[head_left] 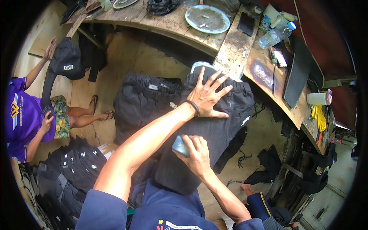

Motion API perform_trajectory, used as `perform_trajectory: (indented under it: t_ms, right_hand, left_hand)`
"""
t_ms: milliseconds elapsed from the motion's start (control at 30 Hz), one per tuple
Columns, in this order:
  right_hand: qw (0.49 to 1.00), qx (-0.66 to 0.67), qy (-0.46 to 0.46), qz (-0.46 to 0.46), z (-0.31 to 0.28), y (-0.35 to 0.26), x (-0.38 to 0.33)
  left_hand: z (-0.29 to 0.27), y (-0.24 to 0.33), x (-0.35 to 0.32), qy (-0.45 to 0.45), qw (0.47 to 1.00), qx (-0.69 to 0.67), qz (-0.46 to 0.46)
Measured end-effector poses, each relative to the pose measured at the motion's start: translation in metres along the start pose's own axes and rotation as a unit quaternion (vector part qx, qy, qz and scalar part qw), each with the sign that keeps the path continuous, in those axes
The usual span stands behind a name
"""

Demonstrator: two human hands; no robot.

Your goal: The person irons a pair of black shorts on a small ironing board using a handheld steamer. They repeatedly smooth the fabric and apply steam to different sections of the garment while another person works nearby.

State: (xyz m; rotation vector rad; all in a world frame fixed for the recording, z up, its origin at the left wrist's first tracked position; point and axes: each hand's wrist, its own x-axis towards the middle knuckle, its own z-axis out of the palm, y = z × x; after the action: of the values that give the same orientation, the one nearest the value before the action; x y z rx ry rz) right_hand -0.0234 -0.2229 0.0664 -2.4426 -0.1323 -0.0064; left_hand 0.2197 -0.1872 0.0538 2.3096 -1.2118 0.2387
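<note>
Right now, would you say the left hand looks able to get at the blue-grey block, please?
Probably yes: the left hand lies spread on the black trousers, and one end of the blue-grey block juts uncovered from the right hand, which would likely need to loosen its hold.

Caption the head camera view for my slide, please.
Left hand spread on black fabric trousers, right hand gripping a blue-grey block, near a worn wooden table.

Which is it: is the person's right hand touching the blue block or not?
Touching. The head view shows the right hand with its fingers curled against the end of the blue block.
</note>
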Motion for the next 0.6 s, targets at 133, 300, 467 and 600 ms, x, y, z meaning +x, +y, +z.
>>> perform_trajectory:
  t_ms: [133, 300, 467, 600]
  right_hand:
    - [1.0, 0.014, -0.008, 0.016, -0.006, -0.026, -0.022]
    - [0.99, 0.103, -0.031, -0.092, -0.022, -0.04, -0.036]
    - [0.998, 0.01, 0.046, 0.033, -0.032, -0.026, -0.011]
    - [0.997, 0.067, -0.009, -0.034, -0.032, -0.039, -0.048]
  left_hand:
    - [-0.003, 0.0, 0.001, -0.008, 1.0, 0.02, -0.001]
    - [-0.005, 0.003, 0.003, -0.029, 0.998, 0.018, -0.044]
    - [-0.008, 0.005, 0.005, -0.027, 0.996, 0.035, -0.076]
    - [-0.01, 0.007, 0.007, -0.057, 0.994, 0.033, -0.09]
